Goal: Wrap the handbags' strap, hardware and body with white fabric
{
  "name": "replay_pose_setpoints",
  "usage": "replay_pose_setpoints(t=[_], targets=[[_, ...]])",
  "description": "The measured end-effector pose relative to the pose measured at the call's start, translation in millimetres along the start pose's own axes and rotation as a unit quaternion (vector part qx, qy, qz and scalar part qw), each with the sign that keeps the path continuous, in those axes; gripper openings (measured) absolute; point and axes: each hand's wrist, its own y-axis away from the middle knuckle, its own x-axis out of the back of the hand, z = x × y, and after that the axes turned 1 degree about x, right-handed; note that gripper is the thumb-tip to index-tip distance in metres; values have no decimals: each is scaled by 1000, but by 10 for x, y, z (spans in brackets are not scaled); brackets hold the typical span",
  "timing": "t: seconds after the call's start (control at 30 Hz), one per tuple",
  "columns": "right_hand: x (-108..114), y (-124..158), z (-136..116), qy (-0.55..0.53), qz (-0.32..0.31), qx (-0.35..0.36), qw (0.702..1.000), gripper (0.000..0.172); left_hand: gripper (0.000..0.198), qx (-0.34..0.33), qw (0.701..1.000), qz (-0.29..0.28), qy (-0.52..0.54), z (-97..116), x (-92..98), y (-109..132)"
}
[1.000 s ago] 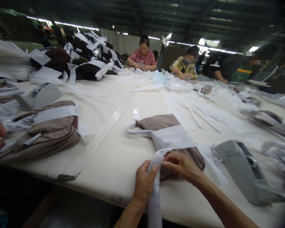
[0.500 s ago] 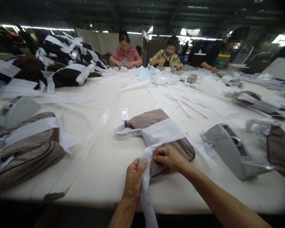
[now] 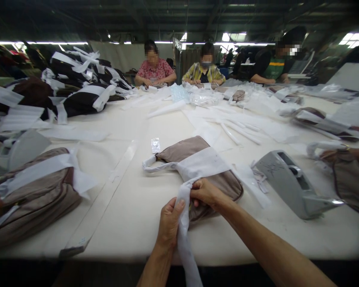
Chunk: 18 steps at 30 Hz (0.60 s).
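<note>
A taupe bag point(image 3: 194, 149) lies on the white table point(image 3: 137, 199) in front of me, with a white paper band point(image 3: 203, 163) across its middle. Its strap is wrapped in white paper point(image 3: 184, 235) and hangs over the table's near edge. My left hand point(image 3: 169, 223) is closed around this wrapped strap. My right hand point(image 3: 206, 192) pinches the same paper where it meets the bag's near end.
A grey tape dispenser point(image 3: 290, 183) stands to my right. A wrapped taupe bag point(image 3: 32, 191) lies at left, dark wrapped bags point(image 3: 80, 87) are piled behind it. Paper strips point(image 3: 236, 127) litter the middle. Three people sit at the far side.
The view has shifted a little and the bag sits slightly higher in frame. My hands stay on the wrapped strap, with my right hand moved slightly closer to my left.
</note>
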Motion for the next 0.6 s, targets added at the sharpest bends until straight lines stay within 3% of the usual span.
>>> replay_pose_setpoints(t=[0.1,0.2,0.27,0.4,0.5,0.6], targets=[[21,137,26,7,102,10,995,15,32,4,1000,18,22,53,-19,30],[-4,341,35,17,212,67,975,18,32,4,999,20,25,84,-7,38],[-80,443,30,24,243,109,964,21,30,2,1000,14,28,81,6,28],[-298,462,13,-15,200,131,971,27,23,-15,998,-12,57,25,22,2],[-408,397,-12,-125,139,85,979,31,24,-25,999,-19,39,-32,41,-8],[-457,345,-34,-200,130,32,971,34,29,-36,999,-18,-5,-79,68,-14]])
